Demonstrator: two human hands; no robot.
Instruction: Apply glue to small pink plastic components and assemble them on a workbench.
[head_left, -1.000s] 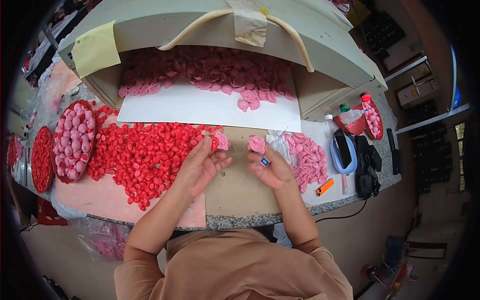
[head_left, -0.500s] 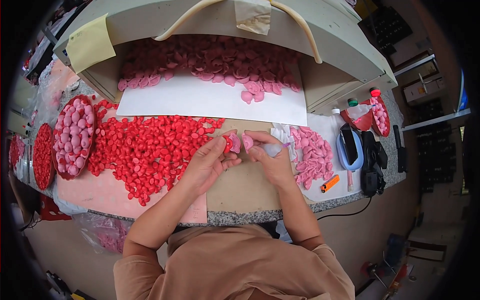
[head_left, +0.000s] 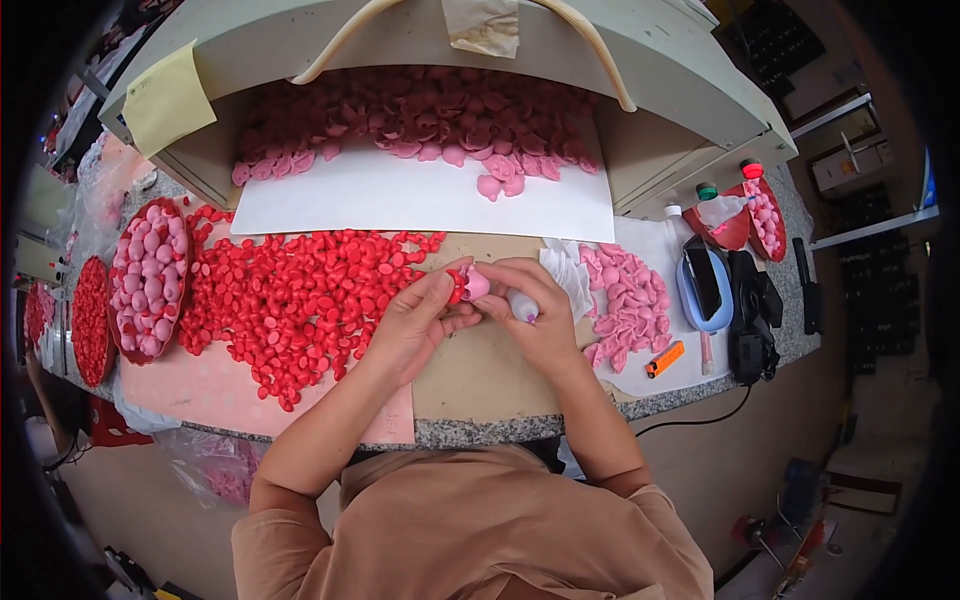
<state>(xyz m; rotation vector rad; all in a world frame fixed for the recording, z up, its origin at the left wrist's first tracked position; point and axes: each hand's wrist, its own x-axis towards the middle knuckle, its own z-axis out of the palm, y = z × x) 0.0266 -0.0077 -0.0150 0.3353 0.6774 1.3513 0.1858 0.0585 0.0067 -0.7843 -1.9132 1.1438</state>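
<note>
My left hand point(head_left: 418, 322) pinches a small glossy red piece point(head_left: 457, 288) between thumb and fingers. Pressed against it is a pink, shell-like piece point(head_left: 477, 284), which the fingertips of my right hand point(head_left: 540, 318) touch from the other side. Tucked in that same right hand is a small translucent squeeze bottle point(head_left: 521, 304) with a purple tip, pointing down toward me. Loose red pieces point(head_left: 290, 300) are heaped left of my hands. Curved pink pieces point(head_left: 630, 300) lie in a pile on white paper to the right.
A grey box-like cabinet point(head_left: 690, 120) arches over a white sheet point(head_left: 400, 200) bearing many pink pieces. Red trays point(head_left: 150, 352) of pink balls and red pieces stand at far left. An orange lighter point(head_left: 665, 359), a phone point(head_left: 703, 282) and capped bottles point(head_left: 722, 208) sit at right.
My right hand has moved left and brought its pink piece up against the pieces in my left hand. The squeeze bottle's tip has swung from pointing right to pointing down.
</note>
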